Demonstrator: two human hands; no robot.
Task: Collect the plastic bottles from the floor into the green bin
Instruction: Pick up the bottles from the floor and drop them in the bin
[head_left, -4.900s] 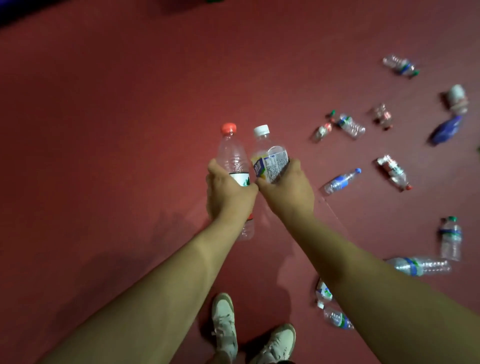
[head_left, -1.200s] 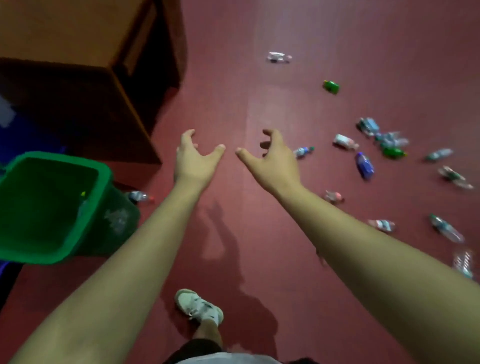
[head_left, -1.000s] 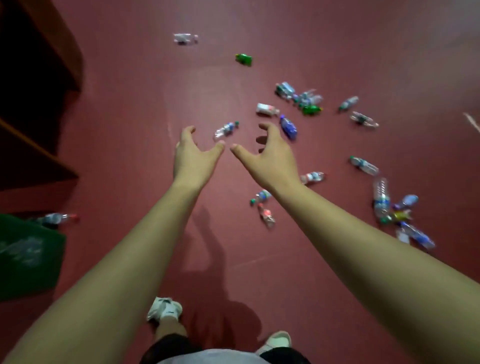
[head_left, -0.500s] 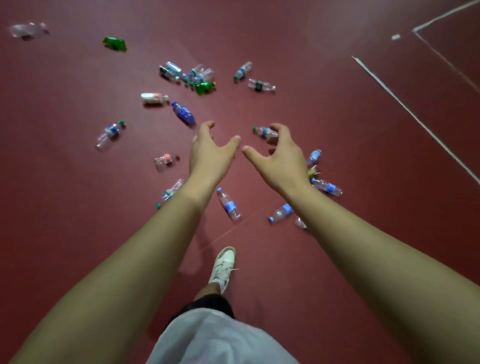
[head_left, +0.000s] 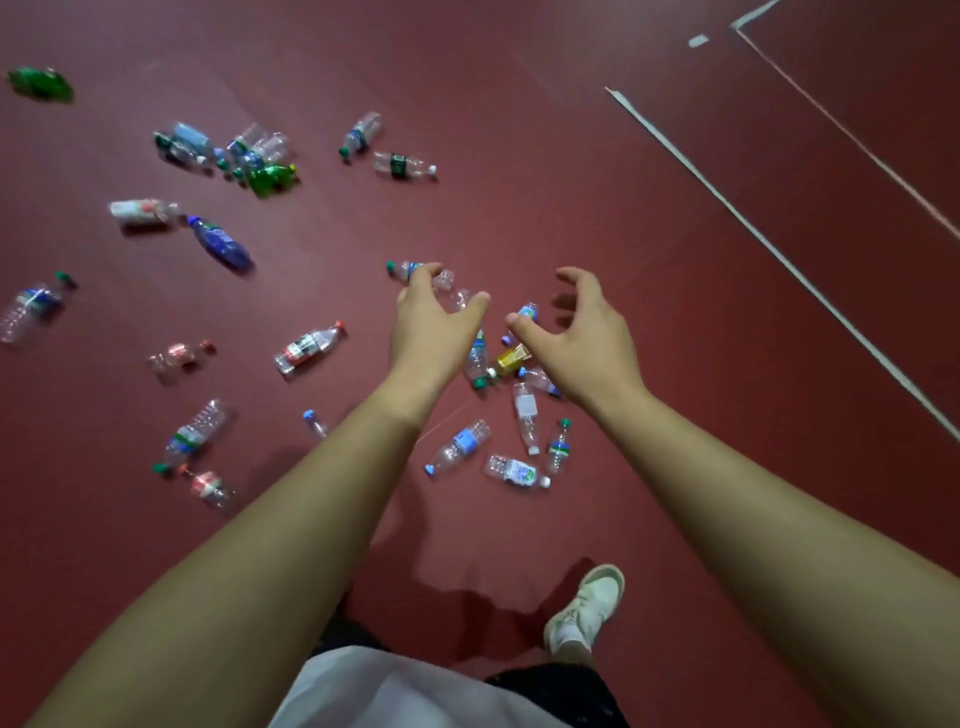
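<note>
My shoe (head_left: 587, 608) stands just short of the nearest bottles (head_left: 457, 447) on the floor (head_left: 597, 208); a careless step could send them rolling. My left hand (head_left: 431, 332) and right hand (head_left: 576, 338) hover empty, fingers spread wide, over that crowded cluster. If I grab several at once, I might fumble one. More lie blurred, perhaps crushed, toward the floor's far left. The bin is out of view.

One wide-angle camera on the person's head looks forward and steeply down at the red floor (head_left: 571, 171) well below, the left hand (head_left: 428, 332) and right hand (head_left: 579, 345) outstretched nearer the lens, one shoe (head_left: 589, 605) near the bottom edge.
</note>
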